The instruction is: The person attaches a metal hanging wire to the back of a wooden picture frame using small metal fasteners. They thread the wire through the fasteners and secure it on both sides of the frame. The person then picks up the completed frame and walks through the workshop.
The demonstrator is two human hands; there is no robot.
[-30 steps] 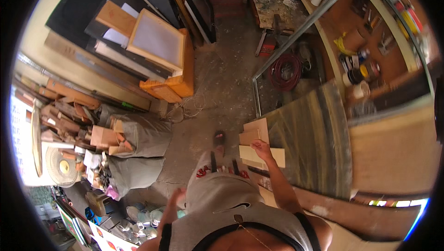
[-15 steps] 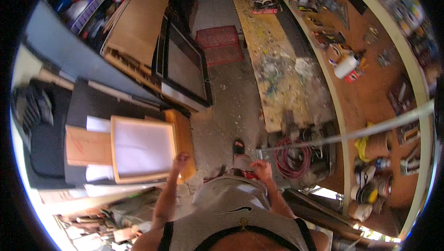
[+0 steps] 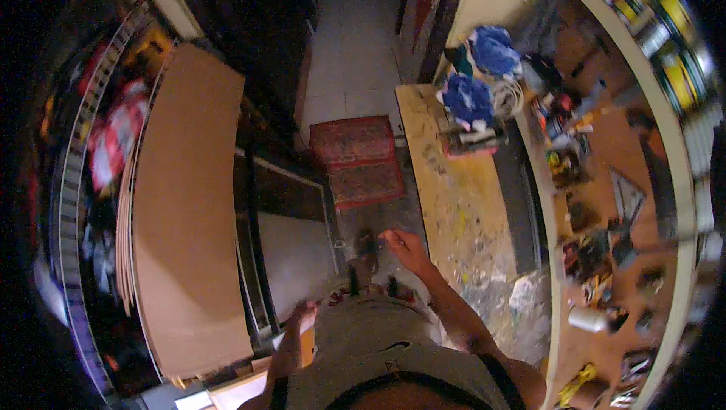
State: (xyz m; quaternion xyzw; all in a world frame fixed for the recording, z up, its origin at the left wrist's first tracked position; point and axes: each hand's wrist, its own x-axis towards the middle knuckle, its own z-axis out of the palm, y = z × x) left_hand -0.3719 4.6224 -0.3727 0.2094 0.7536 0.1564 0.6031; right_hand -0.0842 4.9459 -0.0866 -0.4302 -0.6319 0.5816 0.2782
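My right hand [image 3: 403, 249] swings in front of me, over the floor beside the paint-spattered wooden workbench [image 3: 446, 206]. Its fingers are loosely curled, and nothing shows in them. Lower down, my left hand [image 3: 304, 313] hangs near my hip, close to the dark-framed panel [image 3: 291, 247] leaning on the left. Blur and my forearm hide most of its fingers. Neither hand is seen touching anything. Below the left forearm, only part of a pale wood-framed panel [image 3: 238, 395] is visible.
A red mat [image 3: 355, 142] lies ahead, before a tiled passage [image 3: 348, 55]. Brown cardboard sheets [image 3: 193, 221] stand against a cluttered rack [image 3: 72, 206] on the left. Blue cloths [image 3: 469, 100] and coiled cable [image 3: 507, 98] are on the bench. Tools and a white bottle [image 3: 588, 319] line the right shelf.
I have moved forward along the aisle. The wood-framed panel has slid down almost out of view, while the mat and bench are closer. My right hand swings ahead; my left has dropped back.
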